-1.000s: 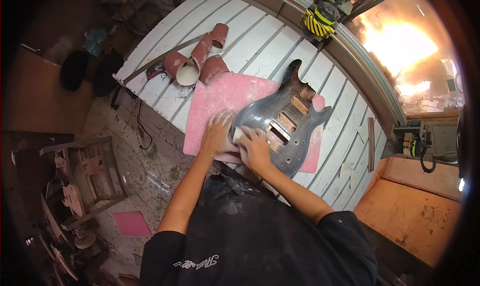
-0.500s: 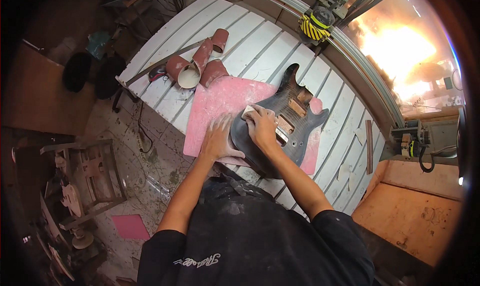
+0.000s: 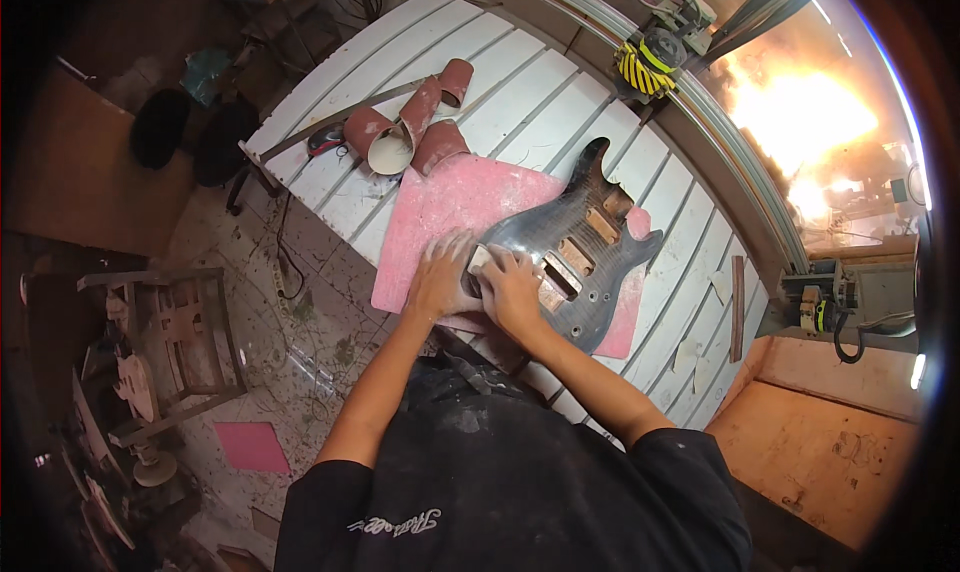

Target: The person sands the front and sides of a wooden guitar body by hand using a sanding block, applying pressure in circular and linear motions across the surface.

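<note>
A dark, wood-grained electric guitar body (image 3: 530,226) with routed cavities lies on a dusty pink sheet (image 3: 470,182). My right hand (image 3: 512,290) presses a pale piece of sandpaper (image 3: 481,259) onto the body's rounded near-left end, its fingers bent over the piece. Only the pale backing of that piece shows. Beside it my left hand (image 3: 440,277) rests at the body's left edge, fingers stretched out over the pink sheet and dusted white.
Red-brown sandpaper rolls (image 3: 437,144) and a small dark-red object (image 3: 325,139) sit on the white slatted table (image 3: 530,77). A metal rail (image 3: 735,147) with a yellow-black striped machine head (image 3: 643,69) runs along the far side. A wooden strip (image 3: 738,307) lies at right.
My right hand has slid nearer and left across the guitar body with the sandpaper, uncovering more of its surface. My left hand stays at the body's edge. The view has shifted slightly.
</note>
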Tool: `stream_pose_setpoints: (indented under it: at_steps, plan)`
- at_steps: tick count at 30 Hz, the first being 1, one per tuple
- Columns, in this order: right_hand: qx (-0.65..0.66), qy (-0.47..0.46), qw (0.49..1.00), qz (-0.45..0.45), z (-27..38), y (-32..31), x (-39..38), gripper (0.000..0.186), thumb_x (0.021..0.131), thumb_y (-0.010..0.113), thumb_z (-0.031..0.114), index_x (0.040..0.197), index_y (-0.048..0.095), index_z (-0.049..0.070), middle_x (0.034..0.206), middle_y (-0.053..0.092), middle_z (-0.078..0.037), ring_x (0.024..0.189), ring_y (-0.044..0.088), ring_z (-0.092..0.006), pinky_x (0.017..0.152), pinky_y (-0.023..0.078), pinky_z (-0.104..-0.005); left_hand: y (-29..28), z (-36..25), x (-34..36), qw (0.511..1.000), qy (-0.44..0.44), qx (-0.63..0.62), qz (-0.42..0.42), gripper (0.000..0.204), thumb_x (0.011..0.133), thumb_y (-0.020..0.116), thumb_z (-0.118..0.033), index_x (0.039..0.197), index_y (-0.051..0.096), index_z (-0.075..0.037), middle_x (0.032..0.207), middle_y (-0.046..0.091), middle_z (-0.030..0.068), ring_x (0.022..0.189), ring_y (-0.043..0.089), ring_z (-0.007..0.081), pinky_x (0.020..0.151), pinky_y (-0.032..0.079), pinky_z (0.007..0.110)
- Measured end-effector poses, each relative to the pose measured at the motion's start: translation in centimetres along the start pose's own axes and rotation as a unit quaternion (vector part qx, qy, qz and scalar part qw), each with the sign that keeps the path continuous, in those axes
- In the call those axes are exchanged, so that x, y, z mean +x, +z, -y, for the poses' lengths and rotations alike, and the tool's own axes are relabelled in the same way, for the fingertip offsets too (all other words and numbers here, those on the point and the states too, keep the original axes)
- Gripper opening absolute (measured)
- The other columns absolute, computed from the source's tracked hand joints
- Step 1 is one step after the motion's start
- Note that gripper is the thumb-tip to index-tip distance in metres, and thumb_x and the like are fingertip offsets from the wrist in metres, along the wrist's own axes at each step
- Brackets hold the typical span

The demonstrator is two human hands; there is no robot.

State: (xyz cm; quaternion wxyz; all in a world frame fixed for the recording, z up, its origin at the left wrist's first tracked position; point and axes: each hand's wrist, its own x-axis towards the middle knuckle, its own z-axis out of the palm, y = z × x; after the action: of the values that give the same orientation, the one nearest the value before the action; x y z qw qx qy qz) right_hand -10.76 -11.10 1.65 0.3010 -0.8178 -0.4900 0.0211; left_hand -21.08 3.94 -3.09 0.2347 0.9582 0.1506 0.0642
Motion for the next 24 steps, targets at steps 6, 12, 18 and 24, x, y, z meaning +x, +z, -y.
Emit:
stream_pose_setpoints:
  at_steps: [6, 12, 18, 24]
  plan:
    - [-0.041, 0.058, 0.997, -0.038, -2.5, -0.3, 4.0, 0.015, 0.088, 0.075, 0.017, 0.103, 0.078, 0.017, 0.138, 0.065, -0.01, 0.121, 0.057, -0.041, 0.098, 0.046, -0.0572, -0.7, -1.0, 0.6, 1.0, -0.002, -0.019, 0.007, 0.134, 0.059, 0.084, -0.077, 0.161, 0.041, -0.002, 0.166, 0.043, 0.0187, 0.158, 0.032, 0.0336, 0.13, 0.019, 0.054]
    - [0.01, -0.005, 0.999, 0.037, -1.1, -0.8, 1.2, 0.017, 0.086, 0.073, 0.017, 0.103, 0.077, 0.016, 0.138, 0.063, -0.012, 0.124, 0.055, -0.0446, 0.102, 0.047, -0.0592, 0.1, 0.0, 0.3, 1.0, 0.004, 0.029, -0.005, 0.135, 0.059, 0.084, -0.078, 0.162, 0.04, -0.002, 0.164, 0.045, 0.0174, 0.157, 0.033, 0.033, 0.129, 0.02, 0.053]
    - [-0.024, 0.034, 0.999, -0.021, -1.6, -0.1, 1.7, 0.016, 0.086, 0.074, 0.017, 0.102, 0.077, 0.016, 0.139, 0.064, -0.01, 0.123, 0.055, -0.0412, 0.099, 0.044, -0.0592, -0.4, -0.3, 0.4, 1.0, -0.002, -0.016, 0.001, 0.126, 0.063, 0.086, -0.064, 0.162, 0.04, -0.002, 0.165, 0.044, 0.0167, 0.158, 0.033, 0.0322, 0.129, 0.021, 0.054]
    - [0.035, -0.009, 0.999, 0.014, -2.8, 0.4, 2.1, 0.018, 0.086, 0.076, 0.017, 0.104, 0.078, 0.018, 0.141, 0.064, -0.009, 0.125, 0.056, -0.0393, 0.103, 0.044, -0.0566, -0.1, -0.2, 0.3, 1.0, -0.008, -0.022, 0.002, 0.121, 0.064, 0.086, -0.061, 0.16, 0.041, -0.003, 0.164, 0.045, 0.0155, 0.158, 0.032, 0.0326, 0.129, 0.022, 0.054]
